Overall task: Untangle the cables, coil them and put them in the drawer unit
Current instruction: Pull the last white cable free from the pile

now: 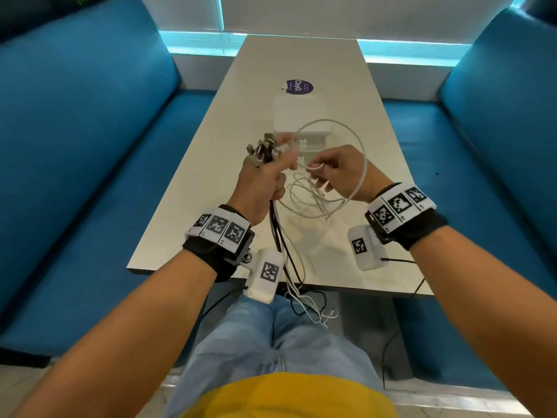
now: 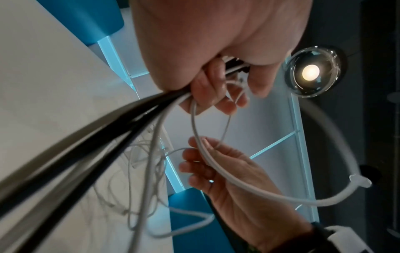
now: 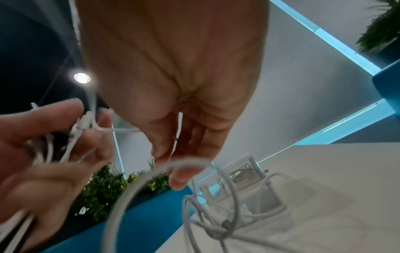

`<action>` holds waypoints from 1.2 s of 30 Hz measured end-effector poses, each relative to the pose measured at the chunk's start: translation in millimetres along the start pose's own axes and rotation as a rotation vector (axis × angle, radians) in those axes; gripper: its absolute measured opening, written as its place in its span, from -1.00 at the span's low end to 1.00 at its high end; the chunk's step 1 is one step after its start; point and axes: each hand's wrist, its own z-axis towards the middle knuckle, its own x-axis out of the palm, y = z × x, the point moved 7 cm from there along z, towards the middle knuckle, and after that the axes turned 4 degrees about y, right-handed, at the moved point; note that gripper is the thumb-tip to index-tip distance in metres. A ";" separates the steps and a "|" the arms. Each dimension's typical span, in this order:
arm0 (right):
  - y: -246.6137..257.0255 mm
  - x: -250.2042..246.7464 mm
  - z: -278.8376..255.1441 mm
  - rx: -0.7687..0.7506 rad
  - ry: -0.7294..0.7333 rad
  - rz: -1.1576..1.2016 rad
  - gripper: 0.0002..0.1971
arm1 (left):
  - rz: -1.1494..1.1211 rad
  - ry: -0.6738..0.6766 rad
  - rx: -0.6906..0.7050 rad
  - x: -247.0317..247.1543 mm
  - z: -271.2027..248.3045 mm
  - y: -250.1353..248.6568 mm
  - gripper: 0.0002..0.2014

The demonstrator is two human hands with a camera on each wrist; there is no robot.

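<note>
Head view: left hand (image 1: 265,179) grips a bundle of cables (image 1: 281,233), plugs (image 1: 261,150) fanned above its fist, tails hanging below toward the lap. Right hand (image 1: 334,168) pinches 1 white cable (image 1: 360,164) looping over its wrist. Drawer unit (image 1: 301,119) sits just beyond both hands. Step judged: untangling. Next move likely needs drawing that strand free of the knot (image 1: 313,194) between the hands.

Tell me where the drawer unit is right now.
In the head view, the white drawer unit stands mid-table, just beyond both hands, with a purple sticker behind it.
</note>
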 end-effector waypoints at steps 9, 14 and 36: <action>20.2 -19.4 -17.0 -0.104 0.054 0.235 -0.79 | 0.156 0.034 -0.149 20.0 13.0 27.7 -0.71; 11.8 -34.0 -21.8 -0.054 0.026 0.392 -0.71 | -0.154 0.044 -0.295 26.2 19.2 42.4 -0.62; -11.2 -78.0 -41.9 0.026 -0.348 0.747 -0.69 | 0.636 0.071 -0.279 16.3 19.2 51.3 -0.90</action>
